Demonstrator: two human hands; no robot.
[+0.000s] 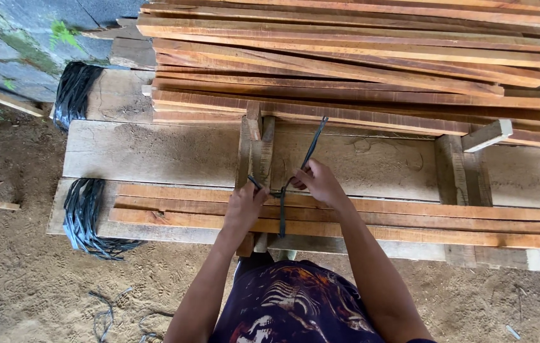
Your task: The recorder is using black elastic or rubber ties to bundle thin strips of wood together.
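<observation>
While both hands grip a black strap (pixel 308 152), the left hand (pixel 244 206) pinches its short end and the right hand (pixel 319 183) pulls the long end toward the far edge. It wraps a bundle of slats (pixel 410 219) at the desk's (pixel 155 152) near edge. More slats (pixel 359 51) pile along the far edge, spare straps (pixel 85 216) drape over the left end, and sandy ground (pixel 22 279) lies below.

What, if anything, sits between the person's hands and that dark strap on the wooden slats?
Nothing visible does. Both the left hand and the right hand already grip the dark strap, which runs over the bundle of slats on the workbench. No other thing lies between hands and strap.
</observation>
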